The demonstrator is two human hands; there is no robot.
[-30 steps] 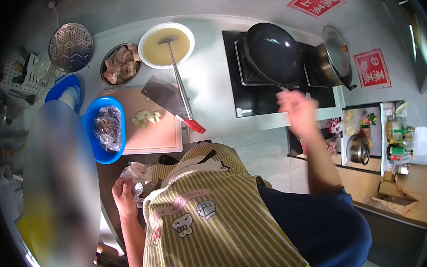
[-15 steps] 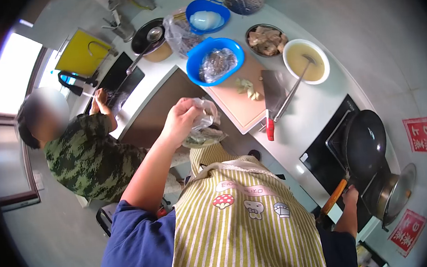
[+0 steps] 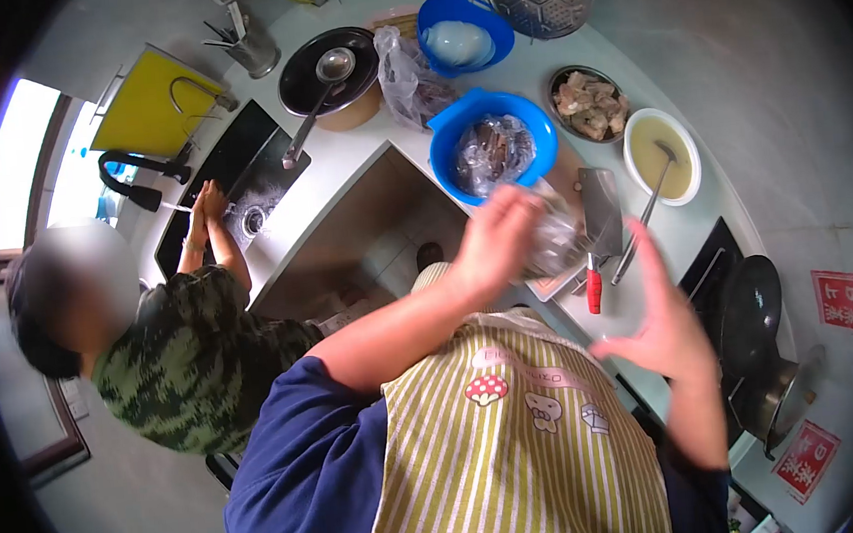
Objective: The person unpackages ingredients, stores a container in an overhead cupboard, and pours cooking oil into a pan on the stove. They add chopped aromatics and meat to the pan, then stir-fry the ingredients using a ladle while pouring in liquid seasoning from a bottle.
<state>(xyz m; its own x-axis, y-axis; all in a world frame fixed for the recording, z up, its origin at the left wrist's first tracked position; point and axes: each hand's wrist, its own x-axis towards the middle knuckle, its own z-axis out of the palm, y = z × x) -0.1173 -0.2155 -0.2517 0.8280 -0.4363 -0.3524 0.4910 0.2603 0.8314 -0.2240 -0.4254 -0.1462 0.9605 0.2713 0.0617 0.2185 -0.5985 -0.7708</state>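
Clear plastic bag (image 3: 559,243) pinched in left hand (image 3: 503,245), not yet set down; contents blurred. Right hand (image 3: 662,328) apart from bag, fingers spread, empty. Beyond grip: cleaver (image 3: 601,215); blue basin (image 3: 446,157) with plastic-wrapped bundle (image 3: 495,153), apparently unopened. Farther: meat chunks (image 3: 590,105), apparently already cut.

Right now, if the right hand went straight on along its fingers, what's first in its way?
Probably the ladle handle: the right hand's fingers point at the ladle handle in this view. Height is unclear from one camera, so it might pass above.
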